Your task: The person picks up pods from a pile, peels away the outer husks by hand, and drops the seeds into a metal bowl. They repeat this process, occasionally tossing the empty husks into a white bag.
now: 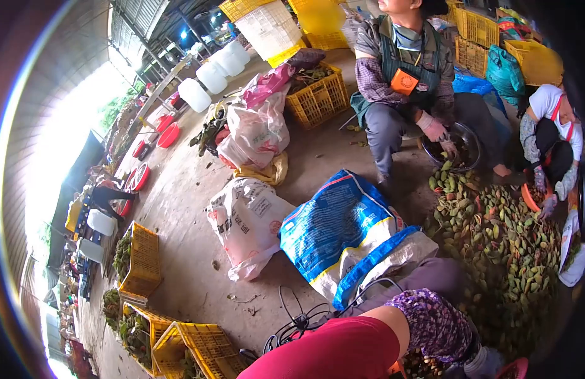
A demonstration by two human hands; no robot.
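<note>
My left hand (pixel 485 363), in a greyish glove, is at the bottom right edge, beyond a purple floral sleeve cover (pixel 431 322) and a red sleeve (pixel 343 347). Its fingers are dark and partly cut off, so what they hold is hidden. Beside it is the rim of a red bowl (pixel 515 367). Small brown nuts or seeds (pixel 422 366) lie below the forearm. A large pile of green-brown pods (pixel 501 240) spreads above the hand. My right hand does not show.
A blue-and-white sack (pixel 340 227) and a white sack (pixel 248 221) lie ahead, with black cables (pixel 299 322) nearby. A seated person (pixel 400 88) reaches into a metal bowl (pixel 472 142); another person (pixel 551 139) holds a red bowl (pixel 529 197). Yellow crates (pixel 141 262) stand left.
</note>
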